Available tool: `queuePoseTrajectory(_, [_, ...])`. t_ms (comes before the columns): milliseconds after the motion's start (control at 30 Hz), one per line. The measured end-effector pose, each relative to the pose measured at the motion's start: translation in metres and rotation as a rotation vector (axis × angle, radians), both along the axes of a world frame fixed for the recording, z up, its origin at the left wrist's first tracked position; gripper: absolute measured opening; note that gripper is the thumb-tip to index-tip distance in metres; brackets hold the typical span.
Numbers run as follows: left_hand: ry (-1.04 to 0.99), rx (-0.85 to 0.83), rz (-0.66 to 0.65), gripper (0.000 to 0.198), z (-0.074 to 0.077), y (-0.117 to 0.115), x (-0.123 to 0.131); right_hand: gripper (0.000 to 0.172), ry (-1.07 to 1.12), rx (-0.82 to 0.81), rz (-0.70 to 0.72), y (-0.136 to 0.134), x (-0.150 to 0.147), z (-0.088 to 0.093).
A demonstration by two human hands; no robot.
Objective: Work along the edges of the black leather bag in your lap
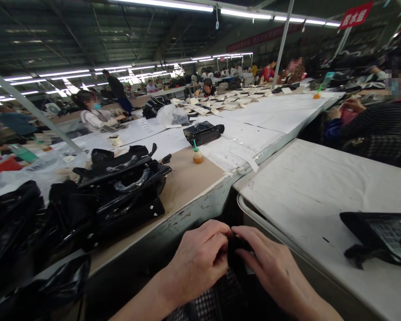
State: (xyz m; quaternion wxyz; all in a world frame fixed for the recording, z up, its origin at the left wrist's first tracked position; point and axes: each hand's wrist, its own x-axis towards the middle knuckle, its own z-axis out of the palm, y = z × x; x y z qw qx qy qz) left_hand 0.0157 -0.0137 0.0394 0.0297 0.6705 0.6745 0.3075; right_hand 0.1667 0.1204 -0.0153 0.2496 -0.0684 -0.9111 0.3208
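Note:
My left hand (197, 261) and my right hand (274, 267) meet low in front of me, below the table edge. Both have fingers curled and pinched on a small black piece (237, 245) held between them; what it is I cannot make out. A pile of glossy black handbags (120, 187) lies on the table just left of my hands. A flat black piece (381, 236) lies on the white tabletop (307, 178) to my right.
A small orange glue bottle (197, 155) with a green tip stands on the long worktable (190, 178). Another black bag (203, 132) lies beyond it. Paper pieces cover the far table. Several seated workers line both sides. A metal pole (282, 44) rises ahead.

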Motion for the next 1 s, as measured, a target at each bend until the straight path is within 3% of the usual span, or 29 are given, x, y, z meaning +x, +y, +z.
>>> queuePoseTrajectory(300, [-0.092, 0.006, 0.128, 0.017, 0.003, -0.006, 0.009, 0.017, 0.006, -0.026, 0.148, 0.011, -0.011, 0.018])
queuePoseTrajectory(433, [-0.094, 0.044, 0.183, 0.017, 0.003, -0.007, 0.013, 0.018, -0.021, 0.027, 0.152, 0.011, -0.012, 0.024])
queuePoseTrajectory(633, [-0.052, 0.116, 0.121, 0.015, -0.004, -0.007, 0.011, 0.025, -0.045, 0.140, 0.119, 0.006, -0.013, 0.025])
queuePoseTrajectory(1000, [-0.105, 0.134, 0.130, 0.016, -0.012, -0.012, 0.006, 0.018, -0.055, 0.078, 0.101, 0.001, -0.020, 0.020])
